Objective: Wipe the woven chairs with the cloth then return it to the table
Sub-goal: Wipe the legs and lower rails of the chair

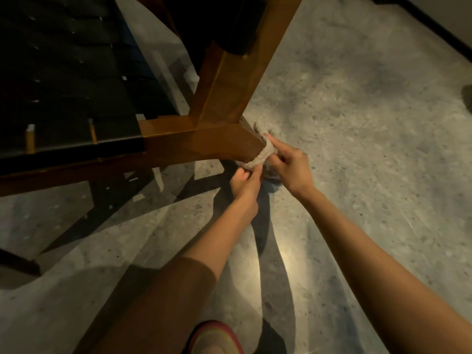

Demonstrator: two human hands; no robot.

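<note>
Fingers [275, 143] pinch cloth [258, 158] round chair corner [237, 144].

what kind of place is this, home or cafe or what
Probably an indoor seating area; home or café, I cannot tell. The floor is polished speckled stone, the wooden chair has a black woven seat, and a dark baseboard runs along the wall at top right.
</note>
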